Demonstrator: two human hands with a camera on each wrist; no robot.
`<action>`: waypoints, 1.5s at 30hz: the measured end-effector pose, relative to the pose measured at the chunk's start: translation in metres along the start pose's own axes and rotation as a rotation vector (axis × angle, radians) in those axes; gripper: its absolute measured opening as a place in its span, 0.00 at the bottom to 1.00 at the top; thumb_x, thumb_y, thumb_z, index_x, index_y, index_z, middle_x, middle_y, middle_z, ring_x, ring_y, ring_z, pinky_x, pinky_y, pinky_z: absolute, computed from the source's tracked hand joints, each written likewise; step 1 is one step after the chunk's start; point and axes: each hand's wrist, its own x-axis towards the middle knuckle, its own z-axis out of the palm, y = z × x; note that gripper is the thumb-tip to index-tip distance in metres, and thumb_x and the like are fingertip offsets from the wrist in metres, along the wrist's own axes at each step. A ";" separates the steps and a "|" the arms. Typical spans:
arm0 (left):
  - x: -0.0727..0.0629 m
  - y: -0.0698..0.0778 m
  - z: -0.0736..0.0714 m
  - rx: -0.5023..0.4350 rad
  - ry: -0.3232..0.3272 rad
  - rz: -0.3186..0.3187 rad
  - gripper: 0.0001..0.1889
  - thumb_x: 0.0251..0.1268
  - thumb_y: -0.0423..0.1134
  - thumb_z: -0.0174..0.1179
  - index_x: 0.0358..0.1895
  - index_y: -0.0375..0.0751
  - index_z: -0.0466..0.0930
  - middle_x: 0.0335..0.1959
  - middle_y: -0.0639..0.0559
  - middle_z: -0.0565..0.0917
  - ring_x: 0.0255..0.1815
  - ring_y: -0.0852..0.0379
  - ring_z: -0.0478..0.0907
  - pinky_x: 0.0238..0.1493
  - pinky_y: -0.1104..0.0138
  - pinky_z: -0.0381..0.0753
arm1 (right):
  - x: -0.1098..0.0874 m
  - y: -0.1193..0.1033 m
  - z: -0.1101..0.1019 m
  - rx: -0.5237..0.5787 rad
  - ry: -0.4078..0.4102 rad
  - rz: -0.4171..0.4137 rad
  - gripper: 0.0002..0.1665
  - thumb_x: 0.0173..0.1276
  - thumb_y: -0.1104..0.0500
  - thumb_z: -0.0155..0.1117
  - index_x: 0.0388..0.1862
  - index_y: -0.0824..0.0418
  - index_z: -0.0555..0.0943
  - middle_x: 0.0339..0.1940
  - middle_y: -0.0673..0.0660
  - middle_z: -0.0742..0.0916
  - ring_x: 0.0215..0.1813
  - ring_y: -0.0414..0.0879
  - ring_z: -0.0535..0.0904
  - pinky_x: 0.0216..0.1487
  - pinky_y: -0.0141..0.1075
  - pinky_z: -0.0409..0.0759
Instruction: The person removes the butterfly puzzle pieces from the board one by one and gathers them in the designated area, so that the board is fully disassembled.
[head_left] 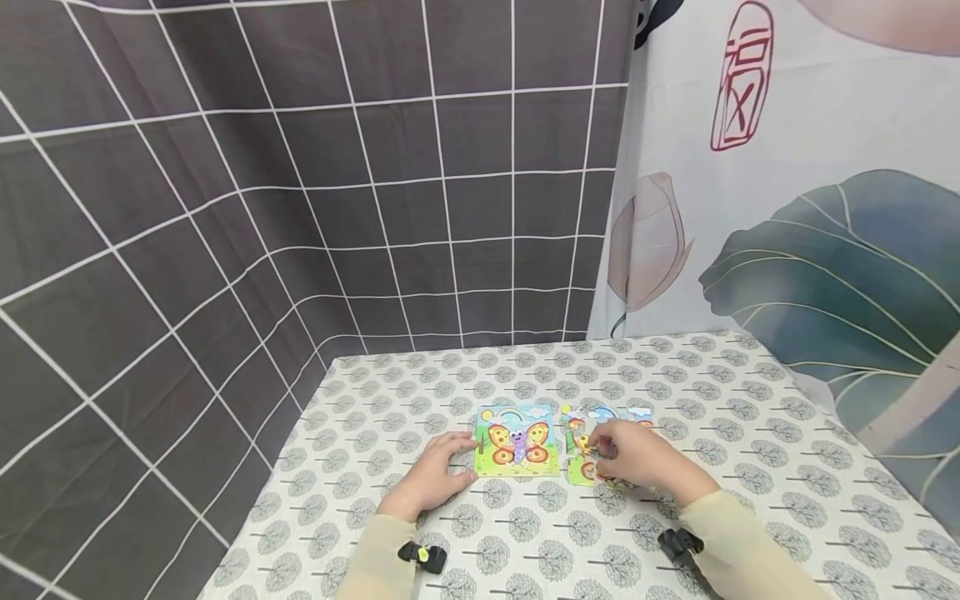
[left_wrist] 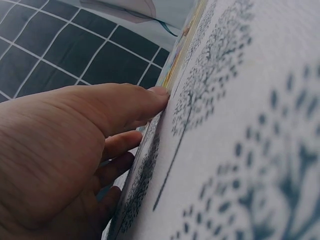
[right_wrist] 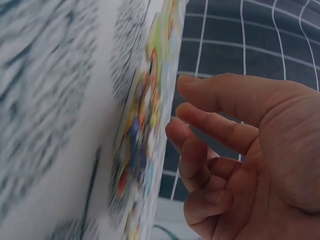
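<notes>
A square butterfly picture board point(head_left: 517, 442), with a purple body, orange wings and a rainbow, lies flat on the table. At its left edge rests my left hand point(head_left: 435, 475), thumb at the lower corner and fingers higher up. The left wrist view shows this hand point(left_wrist: 75, 150) with its thumb tip against the board's thin edge. To the right lie jigsaw pieces point(head_left: 581, 472) with a similar butterfly scene, partly covered by my right hand point(head_left: 637, 452). In the right wrist view this hand point(right_wrist: 250, 145) is loosely bent just off the blurred pieces point(right_wrist: 137, 140), with nothing visible between thumb and fingers.
A white cloth with grey tree prints point(head_left: 525, 542) covers the table. Behind and to the left hangs a dark grid curtain point(head_left: 450, 208); at the right hangs a white curtain with leaf prints point(head_left: 825, 250). Black wrist cameras point(head_left: 423, 557) sit on both sleeves.
</notes>
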 end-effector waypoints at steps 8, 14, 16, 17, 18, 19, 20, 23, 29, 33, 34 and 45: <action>-0.001 0.001 0.000 -0.015 -0.003 -0.005 0.27 0.66 0.46 0.71 0.68 0.52 0.80 0.76 0.55 0.72 0.80 0.45 0.61 0.79 0.42 0.61 | 0.023 -0.024 0.015 0.028 -0.029 0.042 0.16 0.60 0.64 0.78 0.47 0.55 0.87 0.30 0.46 0.80 0.25 0.40 0.77 0.34 0.38 0.78; 0.000 0.002 -0.001 -0.009 0.001 -0.003 0.27 0.65 0.46 0.71 0.68 0.52 0.80 0.75 0.55 0.72 0.79 0.45 0.62 0.79 0.42 0.61 | 0.038 -0.034 0.026 0.038 -0.033 0.035 0.18 0.59 0.62 0.80 0.48 0.56 0.87 0.30 0.47 0.80 0.29 0.41 0.75 0.36 0.38 0.78; 0.001 0.001 -0.001 -0.008 0.001 -0.003 0.27 0.65 0.46 0.71 0.68 0.53 0.80 0.75 0.55 0.72 0.79 0.45 0.62 0.79 0.43 0.61 | 0.041 -0.037 0.029 0.062 -0.045 0.030 0.19 0.59 0.62 0.80 0.50 0.57 0.87 0.30 0.47 0.80 0.26 0.41 0.75 0.33 0.38 0.79; 0.001 0.001 -0.001 -0.007 0.001 -0.002 0.27 0.65 0.46 0.71 0.68 0.53 0.80 0.75 0.55 0.72 0.79 0.45 0.62 0.79 0.43 0.60 | 0.043 -0.039 0.030 0.068 -0.049 0.026 0.20 0.59 0.61 0.80 0.50 0.58 0.87 0.30 0.47 0.80 0.25 0.41 0.75 0.32 0.37 0.78; 0.000 0.001 -0.001 -0.007 0.002 -0.002 0.27 0.65 0.45 0.71 0.68 0.53 0.80 0.75 0.55 0.72 0.79 0.45 0.62 0.80 0.43 0.60 | 0.044 -0.040 0.031 0.075 -0.050 0.019 0.21 0.59 0.61 0.80 0.51 0.59 0.87 0.29 0.48 0.80 0.23 0.41 0.74 0.30 0.37 0.78; 0.000 0.001 -0.001 -0.007 0.002 -0.002 0.27 0.65 0.45 0.71 0.68 0.53 0.80 0.75 0.55 0.72 0.79 0.45 0.62 0.80 0.43 0.60 | 0.046 -0.041 0.032 0.080 -0.052 0.013 0.21 0.59 0.61 0.81 0.52 0.59 0.87 0.28 0.48 0.80 0.21 0.40 0.73 0.29 0.36 0.77; 0.000 0.001 -0.001 -0.008 0.001 -0.003 0.27 0.65 0.45 0.71 0.68 0.53 0.80 0.75 0.55 0.72 0.79 0.45 0.62 0.79 0.43 0.60 | 0.047 -0.042 0.034 0.088 -0.051 0.003 0.22 0.59 0.61 0.81 0.53 0.60 0.86 0.27 0.48 0.80 0.21 0.40 0.73 0.28 0.36 0.77; 0.000 0.001 -0.001 -0.010 -0.003 -0.010 0.27 0.66 0.46 0.71 0.68 0.53 0.80 0.75 0.56 0.72 0.79 0.45 0.62 0.79 0.43 0.61 | 0.052 -0.044 0.040 0.111 -0.066 0.003 0.26 0.58 0.62 0.81 0.57 0.62 0.86 0.25 0.48 0.79 0.22 0.40 0.71 0.26 0.35 0.76; 0.000 0.002 -0.002 -0.014 -0.003 -0.009 0.27 0.66 0.46 0.71 0.68 0.53 0.80 0.75 0.56 0.72 0.80 0.45 0.61 0.79 0.43 0.60 | 0.057 -0.044 0.047 0.144 -0.088 0.041 0.30 0.58 0.62 0.81 0.61 0.62 0.85 0.26 0.48 0.79 0.25 0.41 0.71 0.23 0.35 0.74; 0.000 0.002 -0.002 -0.007 -0.002 0.002 0.27 0.65 0.45 0.72 0.68 0.52 0.80 0.75 0.54 0.72 0.80 0.45 0.62 0.79 0.42 0.60 | 0.057 -0.042 0.049 0.120 -0.077 0.028 0.23 0.58 0.62 0.82 0.52 0.60 0.86 0.25 0.49 0.77 0.24 0.41 0.70 0.24 0.35 0.73; 0.000 0.002 -0.002 -0.004 -0.003 0.003 0.27 0.65 0.45 0.72 0.68 0.52 0.80 0.76 0.54 0.72 0.80 0.45 0.61 0.79 0.42 0.60 | 0.057 -0.042 0.049 0.114 -0.076 0.025 0.22 0.58 0.61 0.82 0.51 0.59 0.86 0.24 0.49 0.77 0.23 0.41 0.69 0.24 0.35 0.73; 0.001 0.001 -0.001 0.000 -0.004 0.004 0.27 0.65 0.45 0.71 0.68 0.53 0.80 0.75 0.56 0.72 0.79 0.46 0.62 0.80 0.43 0.60 | 0.057 -0.045 0.049 0.065 -0.079 0.018 0.15 0.59 0.59 0.82 0.44 0.54 0.86 0.23 0.49 0.77 0.24 0.42 0.69 0.28 0.38 0.73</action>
